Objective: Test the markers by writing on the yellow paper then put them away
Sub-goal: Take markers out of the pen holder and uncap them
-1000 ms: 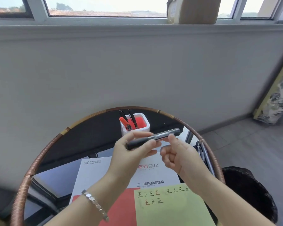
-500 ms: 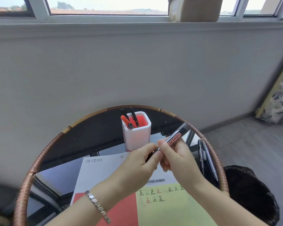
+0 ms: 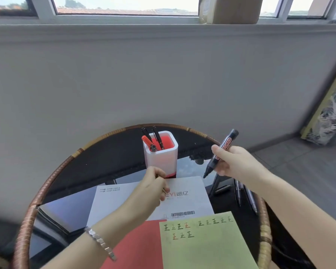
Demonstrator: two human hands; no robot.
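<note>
My right hand [image 3: 236,164] grips a black whiteboard marker [image 3: 222,150] above the table's right side, its bare tip pointing down and left. My left hand [image 3: 151,188] hovers over the white leaflet in front of the holder, fingers curled shut on the marker cap, which is almost hidden inside them. The yellow paper [image 3: 208,247] lies at the near edge and carries two rows of written characters. A white pen holder [image 3: 161,160] with a red inside stands at the back and holds an orange marker and two black pens.
A round glass table with a woven rim [image 3: 52,177] stands against a grey wall. A white leaflet [image 3: 188,202] and a red sheet [image 3: 140,247] lie under the yellow paper. Several loose pens [image 3: 244,195] lie at the right rim.
Both hands held the capped marker together. They have now pulled apart: the right hand moved right with the uncapped marker, the left dropped toward the leaflet with the cap.
</note>
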